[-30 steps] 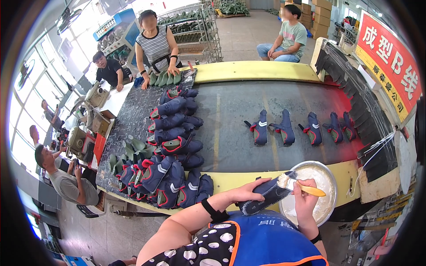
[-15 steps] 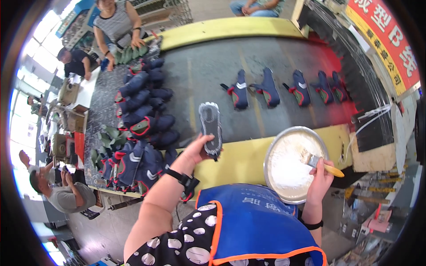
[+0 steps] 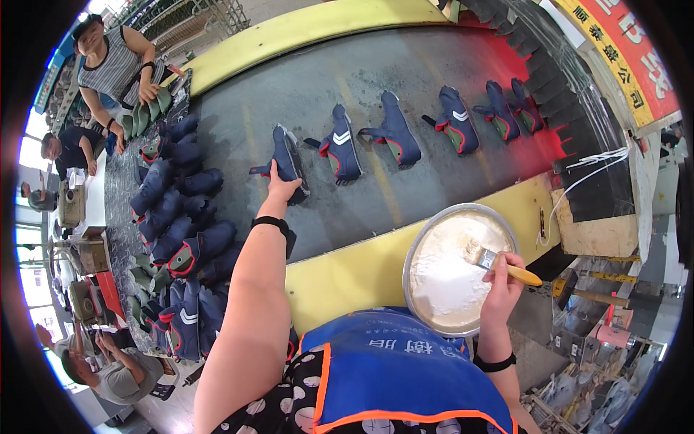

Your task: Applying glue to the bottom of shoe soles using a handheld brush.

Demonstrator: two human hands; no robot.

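With my left arm stretched forward, my left hand (image 3: pixel 280 186) grips the near end of a navy shoe upper (image 3: pixel 286 153) on the dark belt. Its pale-edged sole side is turned to the right. My right hand (image 3: pixel 500 288) holds a paintbrush (image 3: pixel 522 274) by its yellow handle. The brush's bristles touch the white paste in a round metal bowl (image 3: pixel 410 286) in front of me. To the right of my left hand, several more navy uppers with red trim lie in a row, the nearest being an upper with white chevrons (image 3: pixel 343 148).
A dark side table (image 3: pixel 119 217) on the left carries piled navy uppers (image 3: pixel 173 217) and green insole-like pieces (image 3: pixel 141 278). Across it, a co-worker (image 3: pixel 119 65) handles green pieces. Yellow boards (image 3: pixel 340 278) edge the belt; red light falls on its far right end.
My left hand has moved forward and left, and the upper it held sole-up now rests on the belt. The row has shifted in view. The brush stays in the bowl.
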